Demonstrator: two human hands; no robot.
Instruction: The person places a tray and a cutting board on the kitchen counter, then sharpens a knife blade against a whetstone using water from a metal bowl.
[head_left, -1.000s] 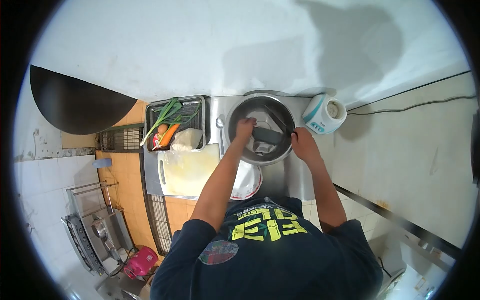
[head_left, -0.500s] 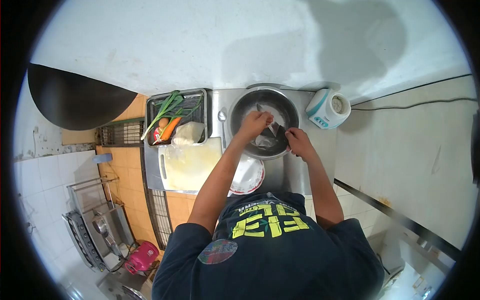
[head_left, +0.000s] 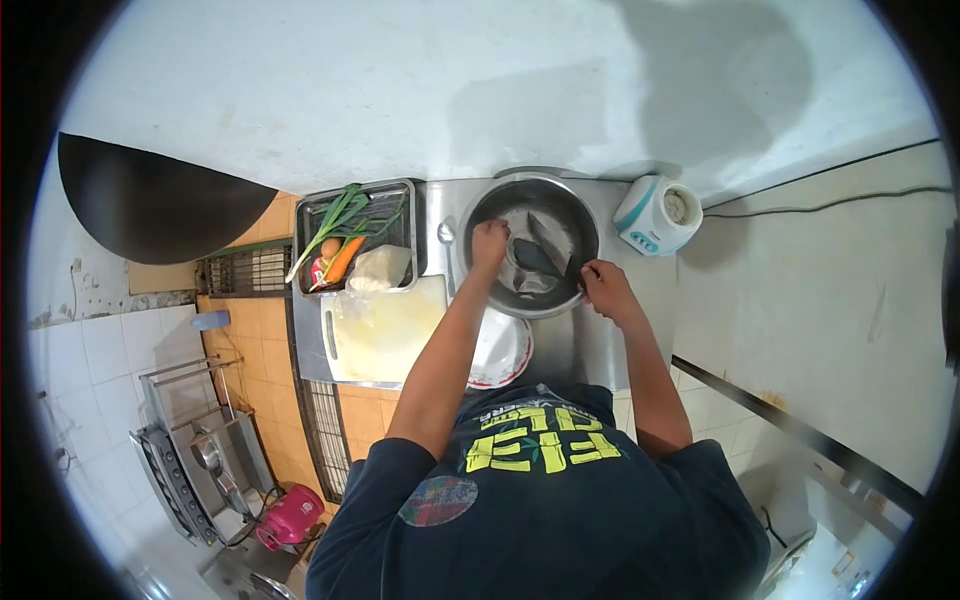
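A round steel bowl (head_left: 590, 215) sits on the metal counter. Inside it lie dark, fish-like pieces (head_left: 536, 258), with pale wet patches around them. My left hand (head_left: 489, 246) is closed over the bowl's left side; what its fingers hold, if anything, is hidden. At the lower right rim, my right hand (head_left: 608, 290) is closed around a dark object (head_left: 574, 269) that juts over the bowl; its kind is unclear. A spoon (head_left: 446, 236) lies left of the bowl. Nearer my body, a white plate with a red rim (head_left: 502, 352) is partly covered by my left forearm.
A metal tray (head_left: 412, 215) at left holds spring onions (head_left: 340, 225), a carrot (head_left: 345, 258), an egg (head_left: 330, 247) and a bagged pale item (head_left: 380, 268). In front lies a cutting board (head_left: 385, 335). A white-and-teal appliance (head_left: 652, 218) stands right, its cord along the wall.
My left hand has moved left, from over the middle of the bowl to its left side, uncovering more dark pieces. My right hand has shifted slightly right and down with the dark object.
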